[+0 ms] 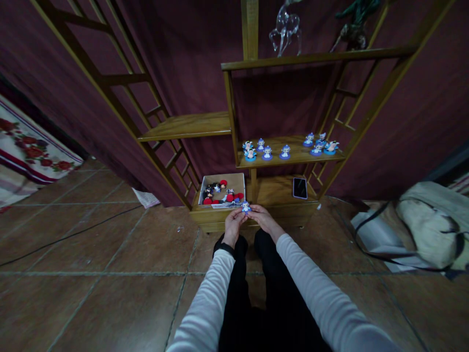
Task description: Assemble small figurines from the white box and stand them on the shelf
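A small purple-and-white figurine (245,207) is held upright between my two hands, in front of the low cabinet. My left hand (233,225) pinches it from the left, and my right hand (264,217) grips it from the right with the fingertips. Just beyond my left hand stands an open box (240,182) with several figurines on red and dark bases (230,197) lying jumbled inside. On the middle shelf (278,163) several similar figurines stand upright, among them a purple-based one (285,152) and a blue-based one (250,155).
A phone (300,187) lies on the lower shelf at the right. Above stand a clear glass horse (286,29) and a dark green statue (353,27). A pale bag (427,225) with a black strap sits on the right floor. A cable (73,235) crosses the left floor.
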